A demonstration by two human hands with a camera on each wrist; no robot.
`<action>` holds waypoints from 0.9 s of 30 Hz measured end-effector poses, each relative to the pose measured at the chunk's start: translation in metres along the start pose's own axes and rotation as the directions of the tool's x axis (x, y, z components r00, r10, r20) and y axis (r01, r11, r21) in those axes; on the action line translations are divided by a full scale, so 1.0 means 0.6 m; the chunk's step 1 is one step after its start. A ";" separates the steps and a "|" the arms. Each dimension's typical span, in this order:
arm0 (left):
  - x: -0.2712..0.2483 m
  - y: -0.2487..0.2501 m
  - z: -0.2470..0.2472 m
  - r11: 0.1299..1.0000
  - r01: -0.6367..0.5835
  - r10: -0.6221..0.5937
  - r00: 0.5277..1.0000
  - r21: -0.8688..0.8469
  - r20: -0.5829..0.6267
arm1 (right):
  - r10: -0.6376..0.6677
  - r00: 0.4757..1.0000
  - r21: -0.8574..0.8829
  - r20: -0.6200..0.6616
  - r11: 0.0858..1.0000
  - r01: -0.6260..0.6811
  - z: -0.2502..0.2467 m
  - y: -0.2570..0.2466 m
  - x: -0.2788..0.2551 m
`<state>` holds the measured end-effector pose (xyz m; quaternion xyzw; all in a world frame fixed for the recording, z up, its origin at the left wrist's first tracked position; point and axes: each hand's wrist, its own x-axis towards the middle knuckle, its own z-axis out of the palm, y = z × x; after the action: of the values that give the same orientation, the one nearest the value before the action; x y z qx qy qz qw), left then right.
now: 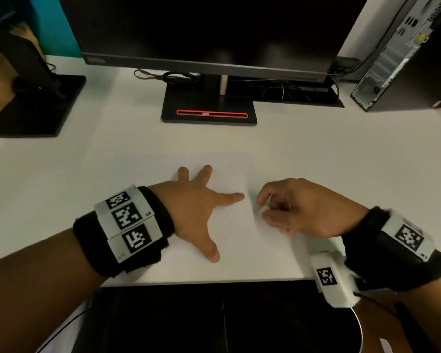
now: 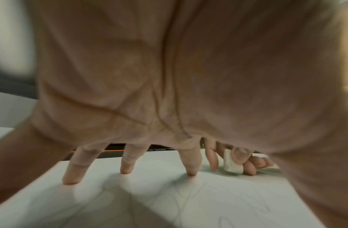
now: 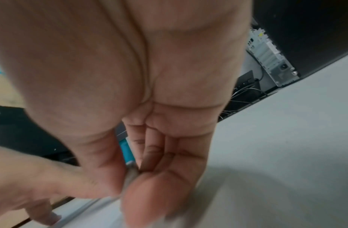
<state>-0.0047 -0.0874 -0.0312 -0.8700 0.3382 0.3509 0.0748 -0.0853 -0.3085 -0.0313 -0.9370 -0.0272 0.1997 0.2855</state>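
Note:
A white sheet of paper [image 1: 229, 174] with faint pencil lines lies on the white desk [image 1: 87, 174]. My left hand [image 1: 201, 207] lies on the paper with fingers spread and straight, fingertips [image 2: 191, 171] pressing on the sheet. Just right of it, my right hand [image 1: 285, 207] pinches a small white eraser [image 1: 261, 211] between thumb and fingers, down at the paper. In the left wrist view the eraser [image 2: 231, 163] shows under the right thumb, touching the sheet. The right wrist view is blurred and shows mostly palm.
A black monitor [image 1: 214, 29] on a black stand [image 1: 209, 108] with a red stripe sits behind the paper. A desktop computer case [image 1: 405, 54] stands at the back right, cables [image 1: 290, 90] beside it. A second black stand base [image 1: 33, 105] is at the left.

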 end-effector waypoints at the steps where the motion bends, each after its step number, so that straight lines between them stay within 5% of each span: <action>1: 0.002 0.000 0.001 1.000 -0.003 0.003 1.000 0.008 0.001 | -0.003 1.000 -0.009 0.008 1.000 0.003 0.000 -0.001 0.000; 8: 0.007 -0.002 0.005 1.000 0.001 -0.001 1.000 0.021 0.003 | -0.019 0.997 -0.103 -0.070 0.995 0.011 -0.004 0.003 0.011; 12: 0.010 -0.005 0.007 1.000 -0.002 0.003 1.000 0.029 -0.016 | -0.066 0.997 -0.072 0.036 0.995 0.068 0.009 -0.006 0.004; 17: 0.010 -0.006 0.007 1.000 -0.003 0.003 1.000 0.028 -0.018 | -0.015 0.998 -0.079 -0.058 0.997 0.010 -0.001 0.000 0.010; 21: 0.008 -0.005 0.006 1.000 0.000 0.000 1.000 0.024 -0.011 | -0.021 0.998 -0.046 0.061 0.999 0.023 0.008 -0.007 0.002; 27: 0.009 -0.005 0.006 1.000 -0.001 0.002 1.000 0.024 -0.009 | -0.016 0.999 -0.052 0.028 0.998 0.017 0.003 -0.006 0.004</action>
<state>-0.0021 -0.0866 -0.0380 -0.8704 0.3433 0.3429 0.0834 -0.0834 -0.3040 -0.0316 -0.9411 -0.0439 0.2093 0.2620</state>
